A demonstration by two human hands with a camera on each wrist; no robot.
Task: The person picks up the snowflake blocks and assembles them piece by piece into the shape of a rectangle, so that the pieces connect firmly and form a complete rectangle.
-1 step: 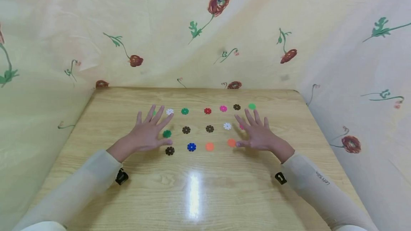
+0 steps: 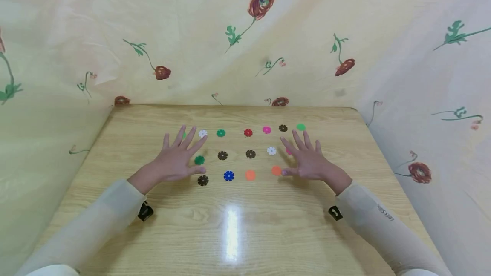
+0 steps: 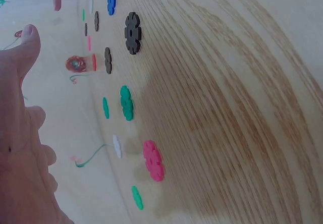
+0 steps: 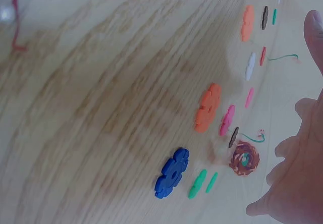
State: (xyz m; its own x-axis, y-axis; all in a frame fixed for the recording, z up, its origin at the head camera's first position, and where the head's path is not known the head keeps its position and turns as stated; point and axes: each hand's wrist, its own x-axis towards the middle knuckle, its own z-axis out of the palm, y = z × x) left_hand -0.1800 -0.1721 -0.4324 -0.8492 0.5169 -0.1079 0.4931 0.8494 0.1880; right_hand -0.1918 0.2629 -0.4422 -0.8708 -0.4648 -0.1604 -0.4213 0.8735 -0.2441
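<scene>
My left hand [image 2: 173, 161] hangs over the left end of several flower-shaped plastic discs, palm down with fingers spread. Nearest its thumb are a green disc [image 2: 199, 160] and a dark brown disc [image 2: 203, 180]. A pink disc [image 3: 153, 161], seen in the left wrist view, is hidden from the head view. My right hand [image 2: 311, 162] is spread likewise above the right end, its thumb by an orange disc [image 2: 276, 171]. Its fingers partly cover another pink disc [image 2: 289, 151]. In the right wrist view a blue disc [image 4: 172, 173] lies below that hand. Neither hand holds anything.
Between the hands, discs lie flat in rough rows, among them a red disc [image 2: 248, 133], a white disc [image 2: 271, 150] and a blue disc [image 2: 229, 176]. Flower-printed cloth [image 2: 199, 33] borders the wooden table [image 2: 184, 233] at the back and sides.
</scene>
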